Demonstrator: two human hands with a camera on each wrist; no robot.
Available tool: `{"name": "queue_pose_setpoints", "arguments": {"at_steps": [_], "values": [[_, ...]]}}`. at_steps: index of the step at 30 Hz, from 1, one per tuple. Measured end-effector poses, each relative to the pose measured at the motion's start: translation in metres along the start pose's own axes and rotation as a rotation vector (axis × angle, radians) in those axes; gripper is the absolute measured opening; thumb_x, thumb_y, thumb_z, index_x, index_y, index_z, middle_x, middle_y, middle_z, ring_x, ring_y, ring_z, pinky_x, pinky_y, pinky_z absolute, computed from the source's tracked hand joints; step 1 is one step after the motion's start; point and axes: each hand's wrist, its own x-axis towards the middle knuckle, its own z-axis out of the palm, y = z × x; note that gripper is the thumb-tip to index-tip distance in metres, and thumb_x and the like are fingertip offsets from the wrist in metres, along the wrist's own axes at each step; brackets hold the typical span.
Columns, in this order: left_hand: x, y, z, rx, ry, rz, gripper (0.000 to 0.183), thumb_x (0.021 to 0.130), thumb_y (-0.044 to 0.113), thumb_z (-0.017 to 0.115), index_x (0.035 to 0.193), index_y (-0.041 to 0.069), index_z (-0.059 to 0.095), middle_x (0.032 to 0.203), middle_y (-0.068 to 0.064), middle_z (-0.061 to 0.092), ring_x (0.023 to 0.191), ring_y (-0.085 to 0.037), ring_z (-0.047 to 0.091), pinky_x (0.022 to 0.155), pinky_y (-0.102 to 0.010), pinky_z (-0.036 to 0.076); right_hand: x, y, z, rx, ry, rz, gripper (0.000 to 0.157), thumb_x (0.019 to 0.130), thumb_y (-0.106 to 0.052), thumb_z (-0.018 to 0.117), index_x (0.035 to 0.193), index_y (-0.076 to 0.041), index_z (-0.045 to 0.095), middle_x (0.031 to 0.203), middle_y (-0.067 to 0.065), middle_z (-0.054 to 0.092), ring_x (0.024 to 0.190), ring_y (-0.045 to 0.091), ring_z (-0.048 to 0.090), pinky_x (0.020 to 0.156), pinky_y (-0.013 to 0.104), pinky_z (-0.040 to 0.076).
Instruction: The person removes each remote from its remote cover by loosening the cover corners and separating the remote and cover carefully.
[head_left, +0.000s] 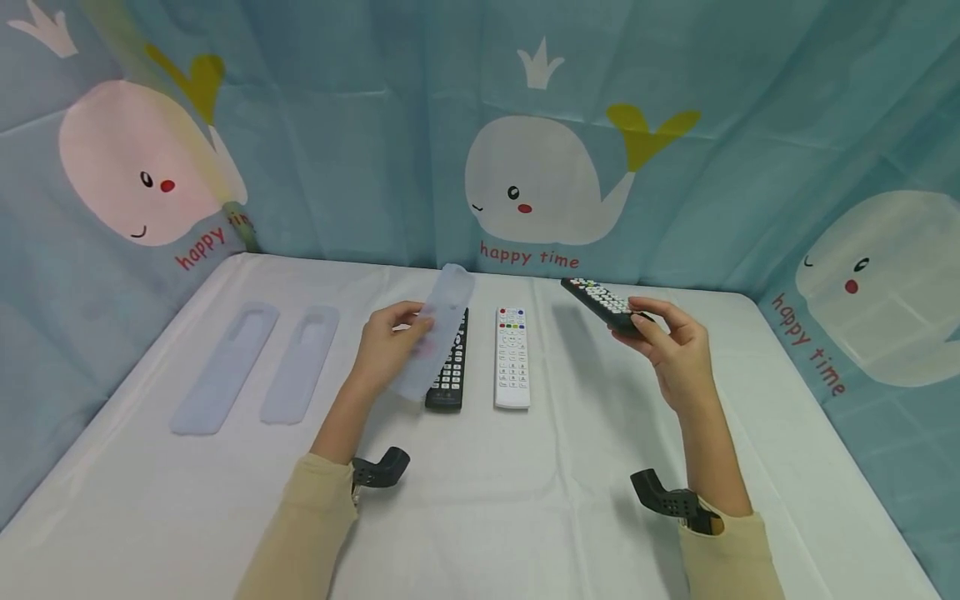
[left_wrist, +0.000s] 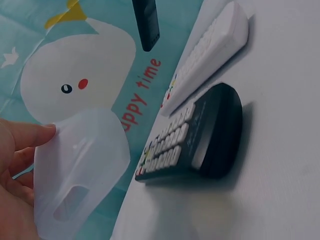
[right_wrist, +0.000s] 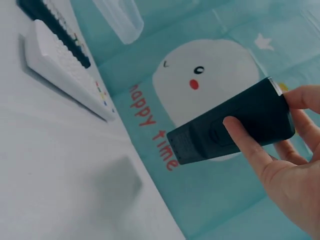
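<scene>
My left hand (head_left: 388,343) pinches a translucent silicone remote cover (head_left: 442,321) by its edge, tilted above the table. An oblong cutout shows near one end of the cover (left_wrist: 75,200) in the left wrist view. Below and partly behind it lies a black remote (head_left: 450,371) with pale buttons. My right hand (head_left: 675,346) grips another black remote (head_left: 600,302) near one end, thumb on one face, raised over the table's back right. In the right wrist view that remote's dark back (right_wrist: 230,125) faces the camera. Between the hands a white remote (head_left: 512,358) lies face up.
Two more translucent covers (head_left: 225,371) (head_left: 302,364) lie side by side at the left of the white-covered table (head_left: 480,508). A blue curtain (head_left: 375,150) with whale prints rises along the back and sides. A black wrist camera (head_left: 382,468) sits on the left forearm.
</scene>
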Motion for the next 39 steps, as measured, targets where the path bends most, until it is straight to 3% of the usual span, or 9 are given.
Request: {"name": "queue_pose_setpoints", "arguments": {"at_steps": [4,7,9,19,27,31,39], "values": [[-0.001,-0.005,-0.006,0.018,0.019,-0.013,0.031,0.105,0.009,0.065,0.133,-0.004,0.068,0.111,-0.019,0.067,0.076,-0.003,0.066,0.071,-0.015,0.056,-0.004,0.001,0.001,-0.018,0.000,0.047,0.026,0.103,0.007,0.058,0.124,0.000,0.072,0.134,0.012,0.050,0.116,0.026,0.062,0.089,0.031,0.063],[-0.002,-0.008,-0.008,0.026,0.029,-0.024,0.033,0.105,0.011,0.065,0.135,-0.004,0.067,0.113,-0.020,0.067,0.080,-0.004,0.067,0.072,-0.014,0.055,-0.007,0.003,0.001,-0.031,-0.001,0.077,0.031,0.104,0.006,0.058,0.122,-0.013,0.074,0.135,0.011,0.048,0.117,0.025,0.060,0.090,0.030,0.062],[-0.002,-0.011,-0.010,0.027,0.033,-0.028,0.034,0.105,0.011,0.065,0.135,-0.005,0.066,0.114,-0.020,0.067,0.081,-0.004,0.066,0.072,-0.014,0.055,-0.008,0.005,0.002,-0.029,0.006,0.097,0.032,0.104,0.006,0.058,0.123,-0.014,0.074,0.135,0.010,0.047,0.118,0.025,0.059,0.090,0.030,0.062],[-0.003,-0.024,-0.019,0.060,0.092,-0.073,0.034,0.104,0.011,0.066,0.135,-0.005,0.067,0.115,-0.022,0.068,0.076,0.002,0.059,0.069,-0.012,0.051,-0.018,0.017,0.004,-0.121,0.031,0.193,0.035,0.105,0.002,0.058,0.139,-0.005,0.061,0.142,0.003,0.046,0.132,0.025,0.046,0.097,0.022,0.058],[-0.007,-0.030,-0.027,0.079,0.107,-0.108,0.036,0.103,0.011,0.067,0.133,-0.007,0.066,0.110,-0.022,0.070,0.073,0.002,0.056,0.066,-0.014,0.048,-0.025,0.024,0.011,-0.146,0.052,0.272,0.045,0.104,0.007,0.056,0.148,0.003,0.050,0.158,0.009,0.035,0.131,0.023,0.051,0.097,0.019,0.057],[-0.007,-0.035,-0.031,0.078,0.120,-0.139,0.037,0.103,0.013,0.066,0.134,-0.007,0.066,0.104,-0.017,0.071,0.074,0.000,0.054,0.066,-0.016,0.046,-0.026,0.027,0.013,-0.173,0.052,0.302,0.052,0.104,0.008,0.055,0.154,0.010,0.041,0.164,0.014,0.029,0.128,0.019,0.054,0.095,0.017,0.056],[-0.010,-0.037,-0.036,0.065,0.124,-0.192,0.041,0.104,0.016,0.065,0.138,-0.007,0.063,0.097,-0.006,0.069,0.076,-0.002,0.053,0.067,-0.017,0.045,-0.028,0.031,0.017,-0.228,0.050,0.361,0.055,0.105,0.007,0.054,0.158,0.006,0.040,0.166,0.014,0.030,0.125,0.013,0.054,0.095,0.014,0.055]]}}
